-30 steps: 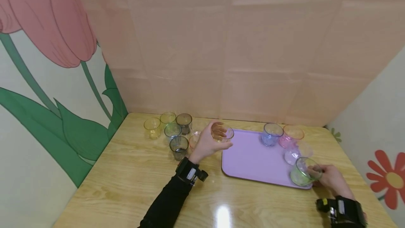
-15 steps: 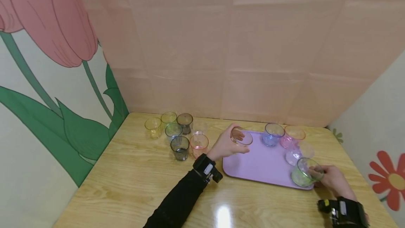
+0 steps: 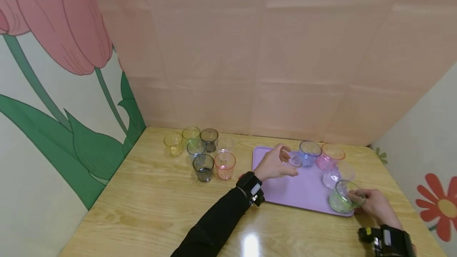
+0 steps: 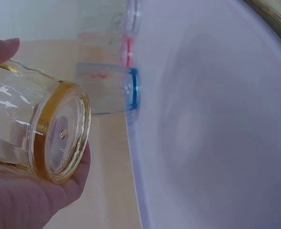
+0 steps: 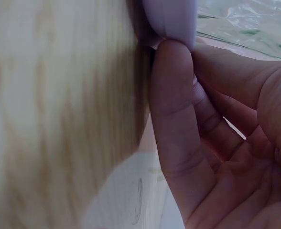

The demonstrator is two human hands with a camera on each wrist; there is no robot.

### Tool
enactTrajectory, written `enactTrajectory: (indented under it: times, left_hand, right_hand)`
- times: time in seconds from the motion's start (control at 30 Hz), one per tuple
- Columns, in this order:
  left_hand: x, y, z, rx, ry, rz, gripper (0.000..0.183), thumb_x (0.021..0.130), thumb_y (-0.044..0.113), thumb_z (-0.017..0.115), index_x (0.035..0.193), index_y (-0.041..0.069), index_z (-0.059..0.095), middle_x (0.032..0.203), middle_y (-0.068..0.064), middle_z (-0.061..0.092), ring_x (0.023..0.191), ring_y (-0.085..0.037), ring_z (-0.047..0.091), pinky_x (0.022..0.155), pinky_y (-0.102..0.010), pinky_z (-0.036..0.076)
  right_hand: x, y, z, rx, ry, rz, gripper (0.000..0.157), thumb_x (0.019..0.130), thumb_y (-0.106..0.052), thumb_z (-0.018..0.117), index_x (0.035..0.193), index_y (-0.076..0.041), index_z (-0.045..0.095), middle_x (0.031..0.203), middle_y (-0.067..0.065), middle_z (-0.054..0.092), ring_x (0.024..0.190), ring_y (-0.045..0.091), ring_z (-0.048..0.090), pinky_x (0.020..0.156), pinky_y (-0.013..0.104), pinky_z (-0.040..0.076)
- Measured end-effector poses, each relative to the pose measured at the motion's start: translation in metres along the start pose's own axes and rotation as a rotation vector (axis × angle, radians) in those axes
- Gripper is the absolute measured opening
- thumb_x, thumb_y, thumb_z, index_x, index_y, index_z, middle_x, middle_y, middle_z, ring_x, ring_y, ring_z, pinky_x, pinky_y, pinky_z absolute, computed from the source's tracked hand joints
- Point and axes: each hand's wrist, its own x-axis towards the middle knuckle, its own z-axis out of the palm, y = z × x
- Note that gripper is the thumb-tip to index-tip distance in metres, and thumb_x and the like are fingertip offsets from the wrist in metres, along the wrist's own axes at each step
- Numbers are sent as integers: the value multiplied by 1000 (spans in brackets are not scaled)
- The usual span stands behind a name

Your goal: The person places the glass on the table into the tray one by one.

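Since the earlier frames our left hand (image 3: 275, 165) has travelled to the right, from beside the group of cups on the table to above the lilac tray (image 3: 285, 193), carrying the amber-bottomed glass (image 3: 293, 158). Our fingers are curled around this glass and hold it tilted in the air, just beside the blue cup (image 3: 308, 153); the left wrist view shows its yellow base (image 4: 59, 133) clearly, not yet touching the tray. Our right hand (image 3: 373, 205) rests at the near right corner of the tray and grips the green cup (image 3: 340, 197) by its rim, while one finger (image 5: 171, 109) presses against the tray edge.

We judge the work about half done: the blue cup, the pink cup (image 3: 330, 157), a clear cup (image 3: 333, 175) and the green cup stand on the tray, and the carried glass is close to its place. Seven cups (image 3: 203, 154) wait on the wooden table (image 3: 150, 209) at the left, among them a black one (image 3: 203, 167) and a red one (image 3: 225, 165).

The clear cups are hard to see against the background, so our count may be wrong. The right wrist view is very close and blurred, and it shows the green cup only as a corner.
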Motion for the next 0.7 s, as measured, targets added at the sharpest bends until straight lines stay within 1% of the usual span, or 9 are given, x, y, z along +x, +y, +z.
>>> enactTrajectory:
  times: [0.13, 0.23, 0.3, 0.37, 0.47, 0.57, 0.63, 0.7]
  left_hand:
    - [4, 1, 8, 29, -3, -28, 74, 63, 21, 90, 127, 21, 54, 98, 10, 60, 86, -1, 55, 73, -18, 49]
    - [5, 3, 16, 9, 3, -69, 79, 62, 19, 90, 130, 18, 50, 98, 10, 60, 86, -3, 56, 72, -19, 49]
    - [6, 5, 23, -4, 7, -95, 81, 62, 18, 91, 130, 16, 48, 102, 6, 62, 89, -3, 57, 74, -19, 49]
    - [7, 6, 30, 18, 13, -107, 83, 62, 20, 91, 131, 15, 47, 107, 4, 64, 93, -4, 58, 76, -18, 49]
    - [8, 7, 40, 79, 36, -115, 80, 61, 23, 92, 129, 17, 52, 111, 2, 61, 94, -3, 55, 76, -16, 47]
    - [9, 9, 46, 118, 56, -139, 77, 60, 27, 93, 126, 19, 56, 106, 4, 53, 88, -4, 51, 71, -17, 46]
    - [9, 9, 49, 141, 52, -163, 76, 59, 31, 94, 125, 22, 57, 104, 6, 50, 87, -3, 49, 69, -17, 45]
    - [10, 9, 50, 166, 49, -162, 77, 59, 33, 94, 125, 21, 58, 107, 8, 55, 89, -3, 51, 72, -17, 46]
  right_hand:
    - [1, 2, -1, 0, -1, -2, 51, 89, -27, 72, 117, 14, 61, 101, 20, 70, 81, 18, 62, 66, 32, 56]
    - [2, 4, -1, 7, -3, 15, 51, 89, -26, 72, 118, 14, 61, 101, 20, 70, 82, 18, 62, 67, 32, 57]
    - [2, 4, -2, 6, -8, 16, 52, 89, -28, 72, 117, 15, 61, 101, 20, 70, 81, 19, 62, 67, 33, 56]
    - [2, 4, -2, 9, -10, 29, 53, 89, -29, 72, 118, 14, 61, 101, 19, 70, 81, 18, 62, 67, 32, 56]
    - [0, 4, -2, 5, -7, 23, 56, 88, -31, 72, 119, 14, 60, 101, 19, 70, 80, 18, 62, 67, 32, 56]
    - [0, 3, -2, 8, 1, 17, 54, 88, -29, 72, 119, 14, 61, 101, 20, 70, 81, 17, 62, 67, 32, 57]
    - [0, 2, -2, 9, -2, 13, 52, 89, -27, 72, 118, 14, 61, 102, 20, 70, 81, 17, 62, 67, 32, 57]
    - [1, 2, -2, 10, -3, 16, 49, 89, -25, 71, 118, 14, 62, 102, 20, 70, 81, 18, 62, 67, 32, 56]
